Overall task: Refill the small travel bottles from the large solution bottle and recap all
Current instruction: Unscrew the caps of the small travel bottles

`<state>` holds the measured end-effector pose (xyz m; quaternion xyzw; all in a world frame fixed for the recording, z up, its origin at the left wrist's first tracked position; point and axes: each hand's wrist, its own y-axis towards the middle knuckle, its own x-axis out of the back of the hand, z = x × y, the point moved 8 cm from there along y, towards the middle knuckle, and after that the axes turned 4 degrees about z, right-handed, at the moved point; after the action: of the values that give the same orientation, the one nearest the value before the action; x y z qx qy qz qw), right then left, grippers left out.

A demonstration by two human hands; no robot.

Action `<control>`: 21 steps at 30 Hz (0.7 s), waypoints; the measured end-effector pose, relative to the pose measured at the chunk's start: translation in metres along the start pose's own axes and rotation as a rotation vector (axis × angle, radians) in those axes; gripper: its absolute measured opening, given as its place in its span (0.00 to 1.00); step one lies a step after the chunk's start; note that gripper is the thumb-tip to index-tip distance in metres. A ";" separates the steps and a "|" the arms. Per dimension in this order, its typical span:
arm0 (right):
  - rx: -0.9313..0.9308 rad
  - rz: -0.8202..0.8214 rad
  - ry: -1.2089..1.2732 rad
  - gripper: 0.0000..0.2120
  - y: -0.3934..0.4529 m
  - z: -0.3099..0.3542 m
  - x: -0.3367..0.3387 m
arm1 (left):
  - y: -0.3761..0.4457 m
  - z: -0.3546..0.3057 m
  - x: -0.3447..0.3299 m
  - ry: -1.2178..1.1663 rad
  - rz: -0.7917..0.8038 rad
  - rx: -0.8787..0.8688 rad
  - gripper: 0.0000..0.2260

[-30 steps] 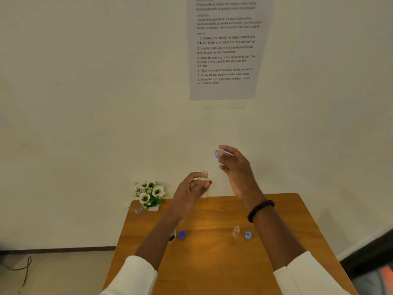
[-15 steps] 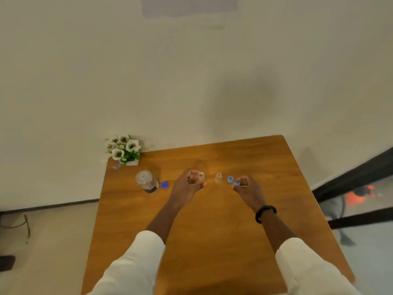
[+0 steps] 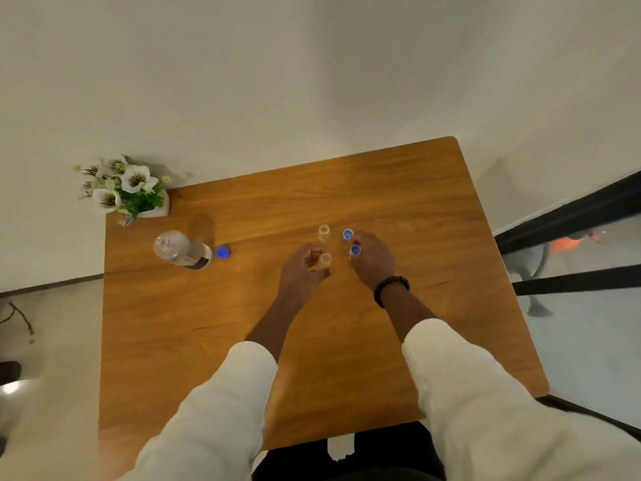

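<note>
I judge all three still uncapped. My left hand (image 3: 305, 272) curls around a small clear travel bottle (image 3: 325, 259), upright, mouth up, mid-table. My right hand (image 3: 373, 256) pinches a small blue cap (image 3: 355, 250). The large clear solution bottle (image 3: 182, 249) stands at nine o'clock.

My single head view looks steeply down on the surface (image 3: 347, 359) from above, wall ahead, beyond both hands, at arm's length.
</note>
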<state>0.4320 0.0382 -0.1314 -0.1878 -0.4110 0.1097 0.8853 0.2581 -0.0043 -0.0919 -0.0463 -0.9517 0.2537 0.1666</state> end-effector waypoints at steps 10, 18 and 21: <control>0.038 0.095 -0.031 0.23 0.003 -0.010 -0.003 | 0.011 0.015 0.005 -0.107 -0.036 0.041 0.14; 0.071 0.013 -0.015 0.22 -0.016 -0.012 0.014 | 0.012 0.011 0.010 -0.127 -0.051 -0.001 0.13; 0.065 -0.010 0.018 0.21 -0.020 -0.007 0.019 | 0.014 0.011 0.013 -0.082 -0.076 -0.041 0.14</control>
<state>0.4502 0.0253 -0.1138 -0.1580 -0.4001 0.1169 0.8951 0.2417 0.0044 -0.1041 -0.0032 -0.9637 0.2296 0.1359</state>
